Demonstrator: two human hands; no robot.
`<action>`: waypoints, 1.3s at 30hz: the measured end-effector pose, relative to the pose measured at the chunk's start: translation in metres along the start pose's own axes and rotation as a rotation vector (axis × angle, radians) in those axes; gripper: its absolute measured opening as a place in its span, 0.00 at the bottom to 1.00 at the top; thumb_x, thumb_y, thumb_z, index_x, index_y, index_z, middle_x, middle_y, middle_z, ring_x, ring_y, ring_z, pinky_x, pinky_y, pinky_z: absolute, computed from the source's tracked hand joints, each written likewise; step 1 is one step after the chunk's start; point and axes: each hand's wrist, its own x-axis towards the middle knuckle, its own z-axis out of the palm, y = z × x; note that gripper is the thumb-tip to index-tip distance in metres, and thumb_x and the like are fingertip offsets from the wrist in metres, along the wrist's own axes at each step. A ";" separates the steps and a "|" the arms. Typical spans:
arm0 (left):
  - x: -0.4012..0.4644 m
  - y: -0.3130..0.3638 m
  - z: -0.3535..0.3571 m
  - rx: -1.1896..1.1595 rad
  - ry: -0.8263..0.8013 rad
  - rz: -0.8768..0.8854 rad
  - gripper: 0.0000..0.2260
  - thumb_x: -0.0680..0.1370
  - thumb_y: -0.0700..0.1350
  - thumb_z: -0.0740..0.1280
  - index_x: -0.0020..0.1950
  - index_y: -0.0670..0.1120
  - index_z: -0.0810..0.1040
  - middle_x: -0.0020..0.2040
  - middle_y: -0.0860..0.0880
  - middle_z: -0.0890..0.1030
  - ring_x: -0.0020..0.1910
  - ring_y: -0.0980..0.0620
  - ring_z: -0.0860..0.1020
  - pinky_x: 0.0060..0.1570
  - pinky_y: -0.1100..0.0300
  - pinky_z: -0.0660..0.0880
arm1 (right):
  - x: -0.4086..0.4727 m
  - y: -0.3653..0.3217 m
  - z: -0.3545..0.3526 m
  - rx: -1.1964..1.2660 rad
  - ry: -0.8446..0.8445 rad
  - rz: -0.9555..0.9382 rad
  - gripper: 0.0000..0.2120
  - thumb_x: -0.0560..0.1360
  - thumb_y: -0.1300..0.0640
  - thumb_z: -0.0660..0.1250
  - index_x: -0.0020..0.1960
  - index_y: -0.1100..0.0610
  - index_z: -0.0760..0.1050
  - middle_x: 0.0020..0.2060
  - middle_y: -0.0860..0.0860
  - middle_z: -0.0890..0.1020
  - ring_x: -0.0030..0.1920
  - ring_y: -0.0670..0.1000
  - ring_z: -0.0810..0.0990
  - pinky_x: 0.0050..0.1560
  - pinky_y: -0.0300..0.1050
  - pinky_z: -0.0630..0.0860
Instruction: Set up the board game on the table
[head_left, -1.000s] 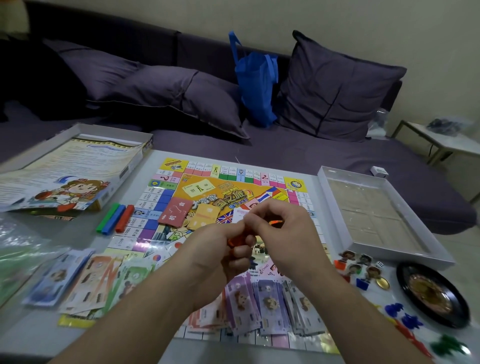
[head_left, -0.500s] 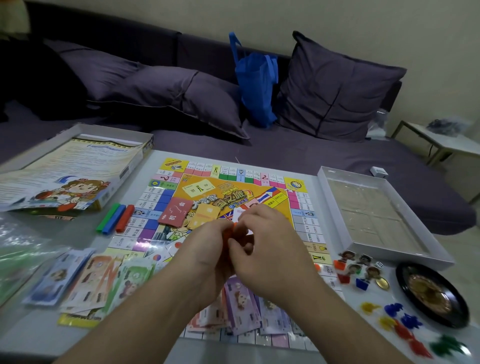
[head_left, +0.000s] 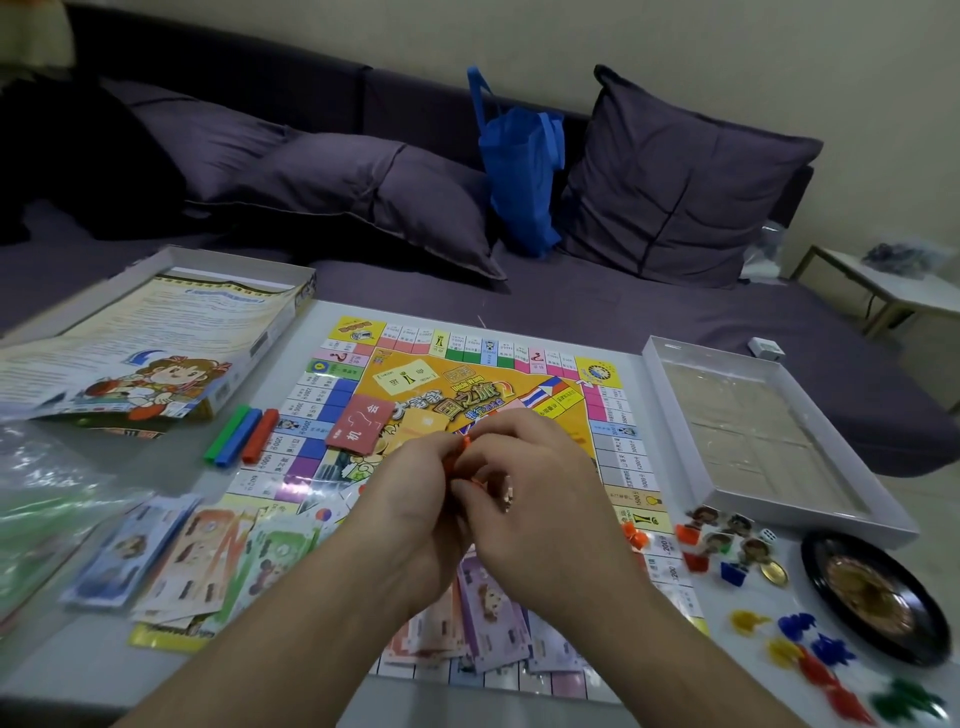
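Beside board (head_left: 618, 457), empty box tray (head_left: 675, 415), roulette wheel (head_left: 878, 597).

- Left hand (head_left: 415, 493) and right hand (head_left: 540, 493) meet at centre, fingertips touching.
- Both forearms bare, reaching in from the bottom edge and converging.
- Fingers of both hands curled, pinching a small orange piece (head_left: 466, 442) between them.
- Backs of hands face the camera.

Glossy printed card board (head_left: 467, 384), matt cloth cushion (head_left: 675, 182), shiny plastic bag (head_left: 47, 499).
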 end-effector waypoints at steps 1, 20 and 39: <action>0.001 0.001 0.000 -0.009 0.003 0.008 0.14 0.84 0.41 0.60 0.60 0.32 0.79 0.47 0.38 0.79 0.45 0.44 0.81 0.42 0.56 0.78 | 0.001 0.000 -0.001 0.057 0.030 0.019 0.02 0.78 0.56 0.73 0.48 0.50 0.83 0.52 0.41 0.79 0.57 0.43 0.75 0.58 0.38 0.75; -0.001 -0.001 0.004 0.163 -0.187 0.008 0.16 0.83 0.50 0.67 0.39 0.44 0.77 0.31 0.49 0.72 0.27 0.54 0.65 0.32 0.60 0.60 | 0.013 0.033 -0.019 0.879 0.178 0.283 0.08 0.73 0.69 0.77 0.44 0.56 0.85 0.43 0.54 0.89 0.49 0.56 0.88 0.56 0.58 0.84; -0.004 0.000 0.000 0.052 -0.328 -0.029 0.18 0.84 0.51 0.62 0.36 0.45 0.72 0.30 0.50 0.63 0.29 0.53 0.55 0.29 0.61 0.52 | 0.008 0.033 -0.016 0.698 0.229 0.116 0.12 0.75 0.68 0.76 0.52 0.53 0.88 0.44 0.46 0.89 0.50 0.51 0.88 0.54 0.46 0.84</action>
